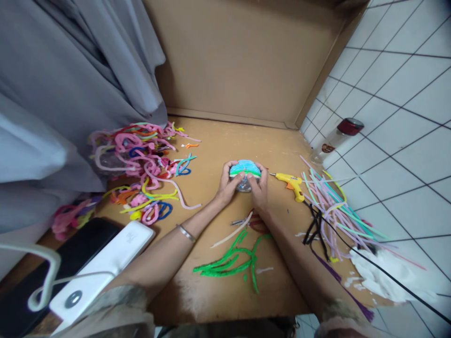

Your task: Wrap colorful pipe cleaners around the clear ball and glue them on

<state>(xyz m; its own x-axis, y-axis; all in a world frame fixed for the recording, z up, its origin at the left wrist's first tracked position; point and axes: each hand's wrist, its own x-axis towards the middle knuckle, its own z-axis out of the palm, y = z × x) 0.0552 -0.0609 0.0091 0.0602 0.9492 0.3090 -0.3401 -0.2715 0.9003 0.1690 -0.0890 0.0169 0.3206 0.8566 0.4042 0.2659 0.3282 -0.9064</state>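
Between my two hands I hold a rounded object [245, 166], banded in light blue, green and cream strips that look like pipe cleaners, with a shiny clear lower part. My left hand [228, 184] grips its left side, the thumb pressed on the front. On the other side my right hand [260, 188] wraps round it, its thumb also on the front. Green pipe cleaners [225, 267] lie on the table below my wrists. Close to my right wrist are a cream strip [232, 234] and red-handled scissors [259, 223], partly hidden by the arm.
A yellow glue gun [292, 184] lies to the right, its black cord trailing off. Beyond it are loose pastel pipe cleaners [331, 216], white tissue [384, 274] and a clear bottle [333, 141]. At left sit a colourful pipe-cleaner heap [141, 159] and a white power bank [105, 267].
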